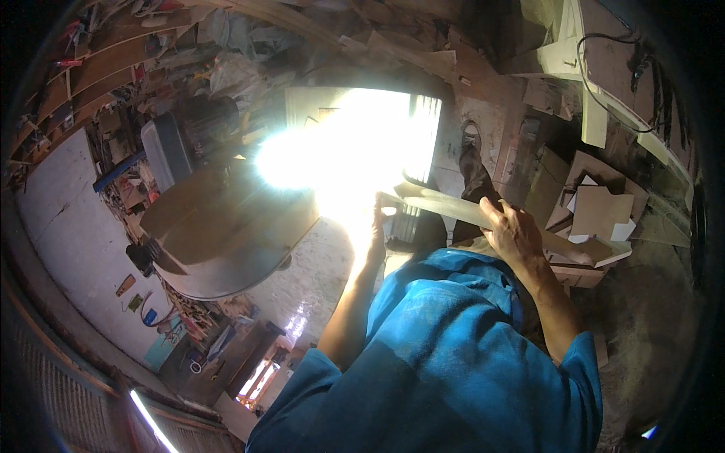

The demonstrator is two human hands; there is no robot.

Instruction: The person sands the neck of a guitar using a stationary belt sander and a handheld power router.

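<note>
Two hands on long wooden strip (453, 208), held before chest: right hand (512, 230), fingers wrapped over strip; left hand (375, 226) at glare-washed end, finger state untellable. Step, judged: positioning strip. Next needs steady two-handed support. Offcuts (600, 211) nearby.

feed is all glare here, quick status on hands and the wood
Right hand gripping long pale curved wooden strip. Left hand at strip's left end, washed out by glare. Pile of brown offcut boards beside it.
</note>
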